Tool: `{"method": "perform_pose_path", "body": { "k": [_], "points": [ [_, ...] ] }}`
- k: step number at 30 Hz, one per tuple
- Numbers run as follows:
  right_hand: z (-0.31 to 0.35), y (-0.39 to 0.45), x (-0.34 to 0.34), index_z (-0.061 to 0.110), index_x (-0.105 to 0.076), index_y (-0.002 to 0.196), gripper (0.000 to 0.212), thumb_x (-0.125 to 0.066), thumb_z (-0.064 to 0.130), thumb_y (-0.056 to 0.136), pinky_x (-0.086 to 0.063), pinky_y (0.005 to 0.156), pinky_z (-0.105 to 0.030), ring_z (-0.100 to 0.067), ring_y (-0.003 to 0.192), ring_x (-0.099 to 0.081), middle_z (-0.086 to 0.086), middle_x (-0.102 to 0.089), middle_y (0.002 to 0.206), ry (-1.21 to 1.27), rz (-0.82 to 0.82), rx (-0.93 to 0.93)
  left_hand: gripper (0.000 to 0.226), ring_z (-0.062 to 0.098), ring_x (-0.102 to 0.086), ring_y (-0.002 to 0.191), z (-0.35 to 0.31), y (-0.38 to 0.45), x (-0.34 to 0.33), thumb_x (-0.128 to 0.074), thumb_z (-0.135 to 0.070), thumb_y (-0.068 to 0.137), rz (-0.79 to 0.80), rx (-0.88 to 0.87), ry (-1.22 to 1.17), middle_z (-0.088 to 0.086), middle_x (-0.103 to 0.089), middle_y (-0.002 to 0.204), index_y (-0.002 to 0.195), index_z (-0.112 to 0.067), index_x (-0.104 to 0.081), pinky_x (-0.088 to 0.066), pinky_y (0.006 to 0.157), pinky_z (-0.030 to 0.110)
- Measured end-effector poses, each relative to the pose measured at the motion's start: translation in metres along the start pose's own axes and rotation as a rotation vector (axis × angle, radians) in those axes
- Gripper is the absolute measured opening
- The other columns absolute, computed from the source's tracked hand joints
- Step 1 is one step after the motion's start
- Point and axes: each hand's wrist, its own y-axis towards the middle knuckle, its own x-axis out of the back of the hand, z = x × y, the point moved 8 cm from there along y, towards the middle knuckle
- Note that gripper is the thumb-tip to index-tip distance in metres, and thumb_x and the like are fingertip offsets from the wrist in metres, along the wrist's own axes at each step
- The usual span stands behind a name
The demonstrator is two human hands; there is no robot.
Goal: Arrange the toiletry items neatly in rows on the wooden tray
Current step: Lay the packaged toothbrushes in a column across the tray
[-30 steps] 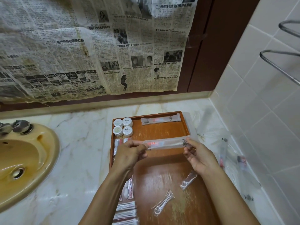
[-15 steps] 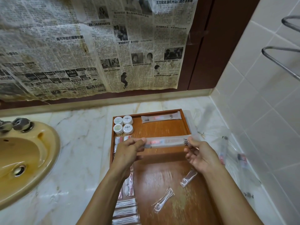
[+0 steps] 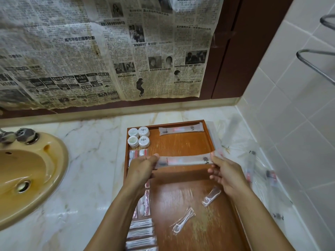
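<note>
Four round jars (image 3: 138, 137), two long sachets (image 3: 181, 129) on tray, two floss picks (image 3: 211, 196)

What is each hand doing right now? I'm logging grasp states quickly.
Left hand: pinching the left end of the long translucent toothbrush packet.
Right hand: holding that packet's right end.

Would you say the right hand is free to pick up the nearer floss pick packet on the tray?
Probably not yet: the right hand pinches the long sachet, though the floss packet lies uncovered below it.
</note>
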Motion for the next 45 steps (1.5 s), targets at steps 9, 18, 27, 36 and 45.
{"method": "perform_pose_path", "body": {
  "k": [9, 18, 27, 36, 45],
  "points": [
    [0.008, -0.001, 0.002, 0.005, -0.070, 0.088, 0.008, -0.066, 0.011, 0.088, -0.054, 0.053, -0.026, -0.017, 0.069, -0.062, -0.004, -0.066, 0.082, -0.165, 0.081, 0.154, 0.027, 0.019, -0.068, 0.072, -0.013, -0.008, 0.002, -0.059, -0.033, 0.095, -0.071, -0.235, 0.116, 0.001, -0.070, 0.080, 0.077, -0.014, -0.064, -0.047, 0.061, 0.029],
    [-0.006, 0.016, 0.011, 0.002, -0.067, 0.087, 0.008, -0.070, 0.009, 0.084, -0.056, 0.050, -0.023, -0.017, 0.059, -0.058, -0.015, -0.063, 0.073, 0.004, 0.002, 0.055, 0.031, 0.021, -0.056, 0.060, 0.007, 0.000, 0.005, -0.059, -0.036, 0.094, -0.132, -0.205, 0.119, 0.006, -0.066, 0.068, 0.073, -0.014, -0.061, -0.045, 0.064, 0.041],
    [-0.011, 0.029, 0.013, 0.004, -0.067, 0.100, 0.018, -0.071, 0.012, 0.085, -0.059, 0.057, -0.027, -0.015, 0.051, -0.058, -0.014, -0.063, 0.068, -0.070, -0.074, 0.107, 0.032, 0.015, -0.056, 0.055, 0.020, 0.003, -0.002, -0.052, -0.037, 0.098, -0.092, -0.140, 0.218, 0.002, -0.063, 0.057, 0.079, -0.012, -0.058, -0.044, 0.059, 0.031],
    [-0.021, 0.034, 0.013, 0.004, -0.066, 0.093, 0.012, -0.070, 0.014, 0.087, -0.058, 0.055, -0.026, -0.018, 0.055, -0.060, -0.015, -0.063, 0.069, -0.059, -0.073, 0.052, 0.025, 0.019, -0.064, 0.065, 0.030, 0.006, -0.007, -0.056, -0.028, 0.098, 0.048, 0.076, -0.041, 0.011, -0.075, 0.083, 0.096, -0.006, -0.068, -0.050, 0.057, 0.028],
    [-0.015, 0.051, 0.008, 0.022, -0.059, 0.093, 0.007, -0.054, 0.024, 0.097, -0.047, 0.045, -0.025, -0.015, 0.063, -0.063, -0.008, -0.068, 0.092, -0.210, 0.012, -0.010, 0.015, 0.014, -0.067, 0.065, 0.027, 0.026, -0.007, -0.055, -0.016, 0.097, 0.005, 0.052, -0.039, 0.011, -0.071, 0.097, 0.097, -0.005, -0.066, -0.048, 0.045, 0.024]
  ]
}}
